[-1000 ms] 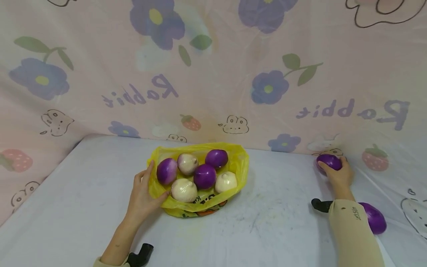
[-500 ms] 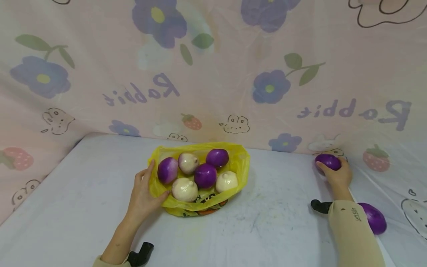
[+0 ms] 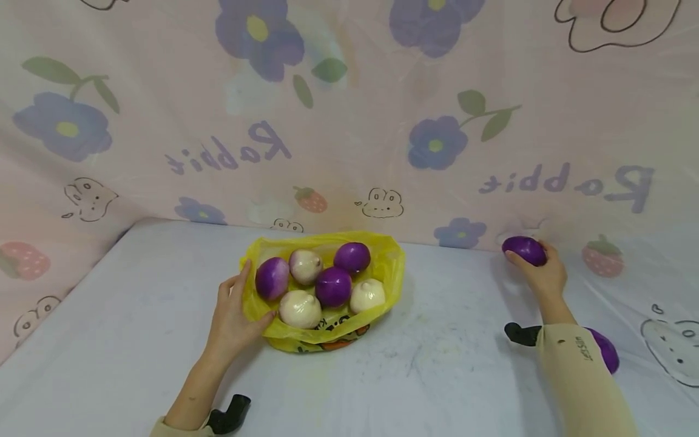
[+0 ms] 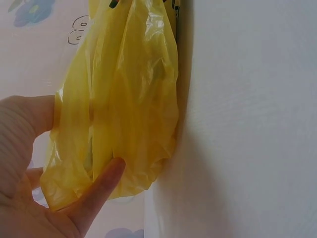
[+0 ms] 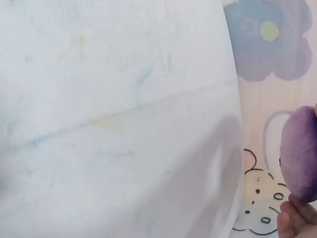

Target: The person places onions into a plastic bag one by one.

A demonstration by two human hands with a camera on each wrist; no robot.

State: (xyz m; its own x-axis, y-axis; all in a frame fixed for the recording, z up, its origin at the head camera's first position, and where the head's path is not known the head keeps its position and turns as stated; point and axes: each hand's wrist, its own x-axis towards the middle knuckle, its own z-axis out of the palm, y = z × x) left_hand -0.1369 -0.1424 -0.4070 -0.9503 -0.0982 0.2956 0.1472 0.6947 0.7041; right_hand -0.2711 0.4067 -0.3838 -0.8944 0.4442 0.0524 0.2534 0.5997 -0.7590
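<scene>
At the left side of a yellow plastic bag (image 3: 394,285), my left hand (image 3: 232,318) holds the rim, thumb in front and fingers behind. In the left wrist view, that hand's thumb and fingers close on the crinkled bag (image 4: 129,99). The bag gapes upward and holds several onions, among them a purple onion (image 3: 334,286) and a white onion (image 3: 300,309). Far right, my right hand (image 3: 548,273) grips another purple onion (image 3: 524,250), raised near the back wall. In the right wrist view, the onion (image 5: 297,153) shows at the edge with fingertips (image 5: 292,213) below it.
One more purple onion (image 3: 606,352) lies on the right, partly hidden behind my right sleeve (image 3: 573,376). A printed curtain (image 3: 349,121) hangs along the back and sides of the white table (image 3: 437,364).
My right hand has lifted the purple onion and shifted it slightly left. My left hand stays on the bag, and the onions inside keep their places.
</scene>
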